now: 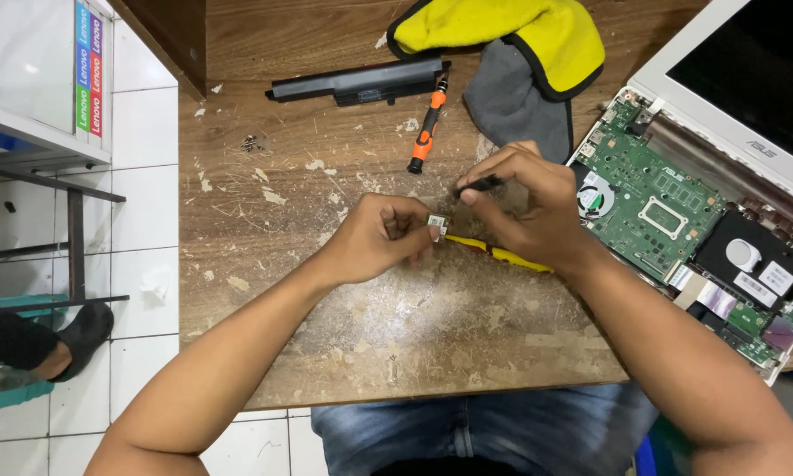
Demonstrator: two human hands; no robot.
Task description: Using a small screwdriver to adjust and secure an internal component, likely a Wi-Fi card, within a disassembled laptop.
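the left hand [381, 238] sits near the middle of the wooden bench [432, 335]. its fingers are curled in tight and they pinch a small square chip part [437, 226] at the tips. the little part is green and silver, and it is held just above the bench top, between the two hands.

the right hand [527, 207] is just beside the left one, a bit closer to the far edge of the bench. its thumb and first finger are closed on a thin black tool [478, 184]. the tip of the tool points down toward the small part, but i cannot tell if it touches it.

a yellow tool [502, 254] lies flat on the bench under the right hand, partly hidden by it.

an open laptop [678, 211] lies at the right edge of the bench with its back off, so the green board inside shows. its white lid [678, 79] stands up at the far right corner.

near the far edge lie a long black battery [357, 83] and a yellow and grey cloth [520, 53]. an orange and black screwdriver [427, 128] lies between the battery and the hands, well apart from both hands.

the bench top is scratched and has white flecks on it.
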